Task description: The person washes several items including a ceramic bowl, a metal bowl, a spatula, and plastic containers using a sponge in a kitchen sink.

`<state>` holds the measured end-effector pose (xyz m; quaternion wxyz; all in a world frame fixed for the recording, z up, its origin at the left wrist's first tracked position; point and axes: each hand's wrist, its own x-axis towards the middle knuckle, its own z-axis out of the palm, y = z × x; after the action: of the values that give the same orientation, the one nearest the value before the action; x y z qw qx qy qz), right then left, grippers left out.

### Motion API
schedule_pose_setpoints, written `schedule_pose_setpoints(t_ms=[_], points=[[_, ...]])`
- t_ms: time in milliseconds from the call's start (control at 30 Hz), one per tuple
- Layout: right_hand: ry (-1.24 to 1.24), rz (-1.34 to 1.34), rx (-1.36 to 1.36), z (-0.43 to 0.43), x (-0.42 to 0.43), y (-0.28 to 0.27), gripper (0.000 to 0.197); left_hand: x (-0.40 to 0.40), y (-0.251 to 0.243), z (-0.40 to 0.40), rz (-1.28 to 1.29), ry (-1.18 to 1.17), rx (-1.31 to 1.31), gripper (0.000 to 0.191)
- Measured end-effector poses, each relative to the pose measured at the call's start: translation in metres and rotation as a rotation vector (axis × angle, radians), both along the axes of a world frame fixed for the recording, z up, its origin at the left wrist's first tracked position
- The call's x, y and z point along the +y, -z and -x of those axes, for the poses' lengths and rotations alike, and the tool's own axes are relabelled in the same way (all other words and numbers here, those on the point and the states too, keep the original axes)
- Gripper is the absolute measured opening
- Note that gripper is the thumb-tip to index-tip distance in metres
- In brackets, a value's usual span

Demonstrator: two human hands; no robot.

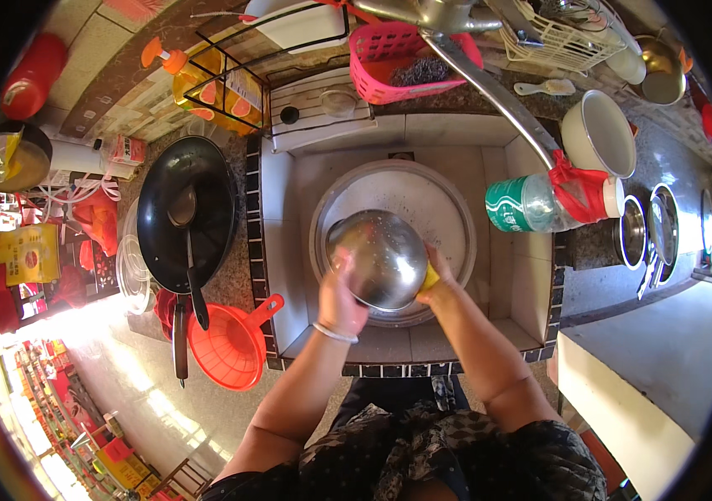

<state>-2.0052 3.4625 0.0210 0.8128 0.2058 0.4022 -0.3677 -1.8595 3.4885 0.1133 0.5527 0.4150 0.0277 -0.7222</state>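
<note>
A shiny stainless steel bowl (380, 260) is held tilted, its wet outer side turned up towards me. My left hand (341, 299) grips its near left side, a pale bangle around the wrist. On the right side of the bowl my right hand (438, 282) presses a yellow sponge or cloth (429, 278) against it; most of that yellow piece is hidden under the fingers. Beneath the bowl lies a large round metal basin (453, 206) with water drops on its bottom. It rests inside a tiled sink (522, 275).
A faucet pipe (494, 94) slants over the sink, with a cut plastic bottle (534, 201) tied on by red plastic. Left are a black wok (162, 188) holding a ladle (191, 257) and a red colander (231, 351). A pink basket (368, 69) and enamel bowl (600, 134) stand behind.
</note>
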Motion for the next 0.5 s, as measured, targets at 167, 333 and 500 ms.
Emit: schedule_pose_setpoints(t_ms=[167,333,500], points=[[0.231,-0.029,-0.135,-0.029,0.007,-0.006,0.036,-0.016,0.012,-0.009,-0.007,0.078,-0.647,0.022],[0.075,0.032,0.256,-0.046,0.013,-0.049,0.039,-0.004,0.02,0.006,0.592,0.542,-1.563,0.019],[-0.214,0.262,0.556,-0.01,-0.018,-0.005,0.042,-0.008,-0.002,-0.007,0.653,0.538,-1.079,0.03]])
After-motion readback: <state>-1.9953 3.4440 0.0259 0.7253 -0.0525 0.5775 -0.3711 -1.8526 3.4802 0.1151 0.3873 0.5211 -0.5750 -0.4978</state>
